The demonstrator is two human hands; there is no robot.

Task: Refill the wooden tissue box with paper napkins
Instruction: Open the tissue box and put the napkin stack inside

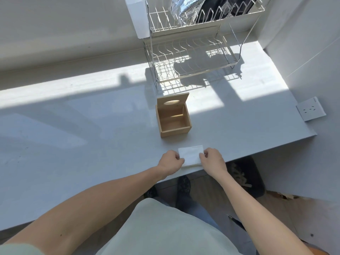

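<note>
Pinching a stack of paper napkins (191, 155) by its two ends at the near desk (92, 135) edge: left hand (170, 163), right hand (213, 161). Sitting just beyond, wooden tissue box (173, 120), lid up, before a dish rack (193, 57).

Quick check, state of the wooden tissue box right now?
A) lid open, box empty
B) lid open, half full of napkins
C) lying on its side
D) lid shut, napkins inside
A: the small square wooden tissue box stands upright on the grey counter with its slotted lid tipped back and a bare wooden floor inside, while the stack of white paper napkins sits in front of it between the left hand and right hand.
</note>
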